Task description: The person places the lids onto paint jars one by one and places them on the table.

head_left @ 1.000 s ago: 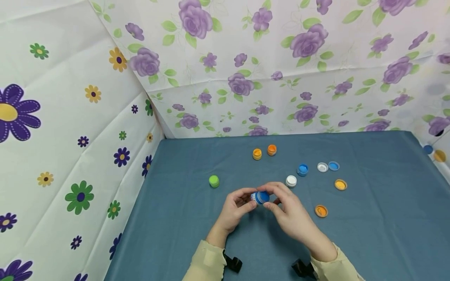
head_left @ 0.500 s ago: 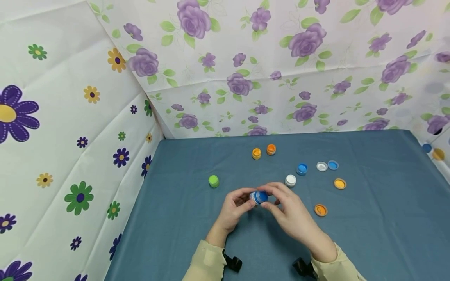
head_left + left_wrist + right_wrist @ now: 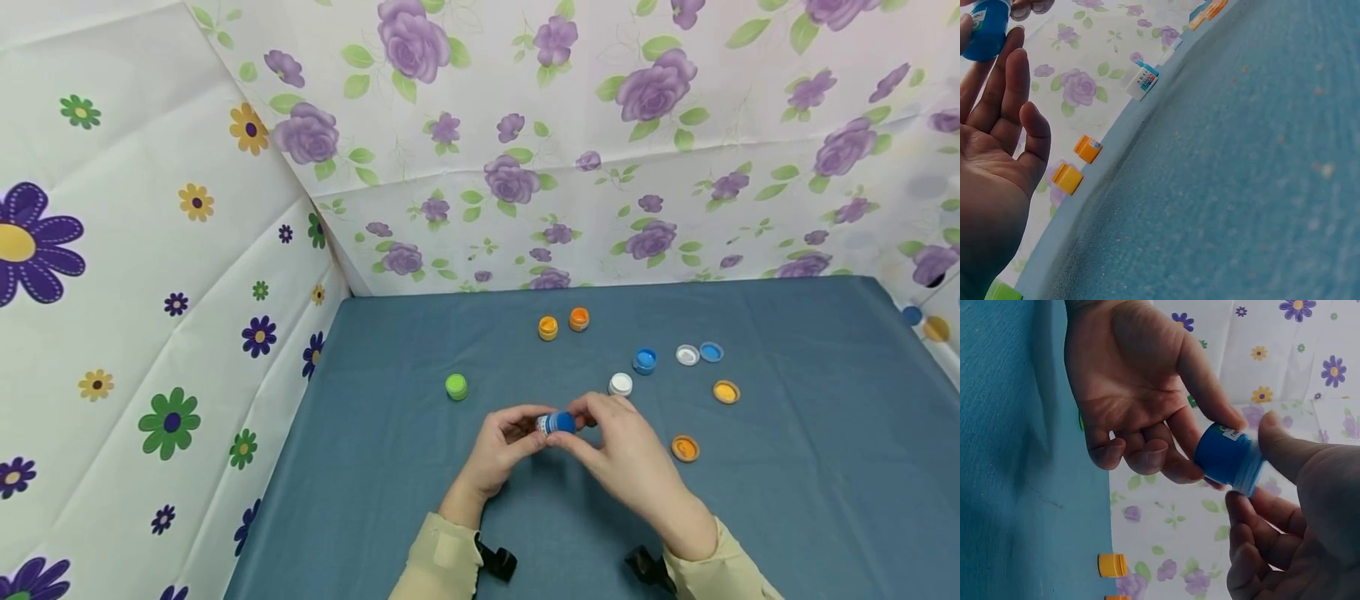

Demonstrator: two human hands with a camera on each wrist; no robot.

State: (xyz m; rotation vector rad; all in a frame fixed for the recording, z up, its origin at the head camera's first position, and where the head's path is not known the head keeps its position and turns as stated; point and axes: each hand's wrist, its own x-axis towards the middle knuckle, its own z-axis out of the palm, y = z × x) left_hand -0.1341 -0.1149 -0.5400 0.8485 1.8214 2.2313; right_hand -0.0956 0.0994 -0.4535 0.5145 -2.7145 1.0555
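Above the cloth, a small blue paint jar (image 3: pixel 557 422) lies tipped between both hands. My left hand (image 3: pixel 497 448) grips its labelled body, with thumb and fingertips on opposite sides. My right hand (image 3: pixel 628 457) pinches the clear, ridged lid end; in the right wrist view its thumb is above and its fingertips below that jar (image 3: pixel 1221 455). In the left wrist view only part of the jar (image 3: pixel 986 31) shows, at the top corner. A white jar (image 3: pixel 620 385) stands just beyond the right hand, and a green jar (image 3: pixel 456 387) is farther left.
Yellow (image 3: pixel 548 327) and orange (image 3: pixel 579 319) jars stand at the back of the blue cloth. Another blue jar (image 3: pixel 645 361) is behind the white one. To the right lie a white lid (image 3: pixel 687 355), a blue lid (image 3: pixel 712 352), a yellow lid (image 3: pixel 726 392) and an orange lid (image 3: pixel 685 448).
My right hand's fingers have shifted round the jar's lid end, and the wrist has turned slightly. The jar has tilted a little, while my left hand stays nearly still.
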